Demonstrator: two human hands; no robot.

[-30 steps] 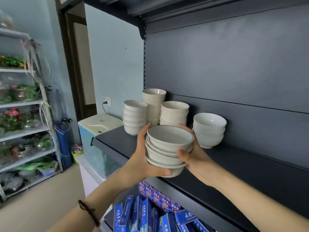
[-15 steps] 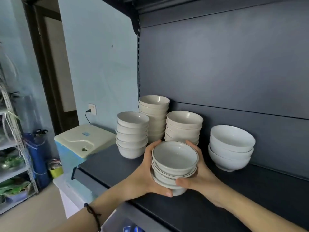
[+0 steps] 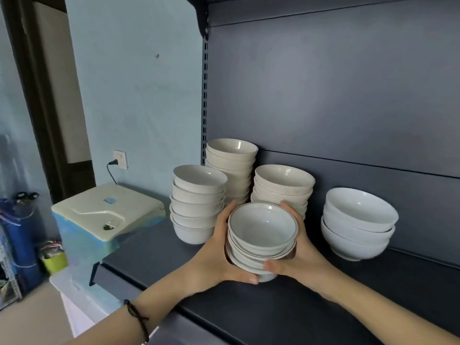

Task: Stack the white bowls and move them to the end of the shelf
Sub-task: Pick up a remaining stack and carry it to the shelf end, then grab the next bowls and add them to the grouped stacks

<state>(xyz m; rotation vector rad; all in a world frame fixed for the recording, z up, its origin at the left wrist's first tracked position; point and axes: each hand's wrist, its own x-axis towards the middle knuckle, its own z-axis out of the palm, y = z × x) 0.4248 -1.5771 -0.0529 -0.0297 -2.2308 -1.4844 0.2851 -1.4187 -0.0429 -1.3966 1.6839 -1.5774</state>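
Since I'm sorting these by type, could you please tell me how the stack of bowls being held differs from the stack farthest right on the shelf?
The held stack has smaller, shallower bowls with a thin dark line at the rim; the right stack has larger, deeper, plain white bowls. The held stack is gripped between the left hand and right hand; the right stack stands alone on the shelf. Both are nested upright.

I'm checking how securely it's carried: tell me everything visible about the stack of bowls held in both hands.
The held stack is several nested shallow white bowls, glossy like ceramic, with thin dark rim lines. It sits upright, top bowl empty. The left hand and right hand clasp opposite sides, thumbs under its base, above the dark shelf.
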